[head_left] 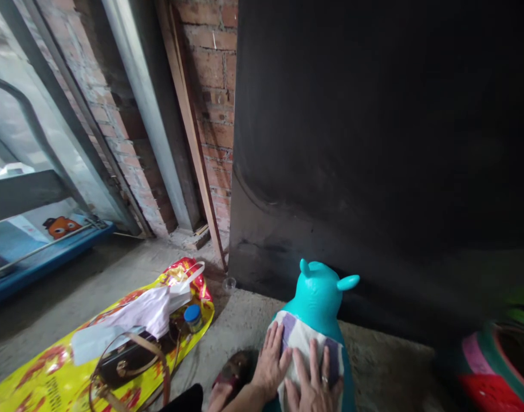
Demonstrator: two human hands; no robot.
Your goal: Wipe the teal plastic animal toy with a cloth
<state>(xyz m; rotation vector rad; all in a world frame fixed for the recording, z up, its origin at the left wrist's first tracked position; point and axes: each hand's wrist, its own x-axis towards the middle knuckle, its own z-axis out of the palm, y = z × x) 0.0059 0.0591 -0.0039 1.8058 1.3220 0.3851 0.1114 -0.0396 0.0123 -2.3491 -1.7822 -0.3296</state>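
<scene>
Both hands lie flat — left hand (271,360) and right hand (315,386), fingers spread. They press a striped cloth (302,343) onto a teal toy (319,294), grasping nothing.

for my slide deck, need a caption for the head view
Both hands press a striped cloth onto a turquoise inflatable toy.

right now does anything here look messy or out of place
Somewhat. A yellow bag lies flat on the concrete floor, with white cloth, a strapped handbag and a blue-lidded jar loose on top. Both hands, left and right, press a striped cloth on the teal toy.
</scene>
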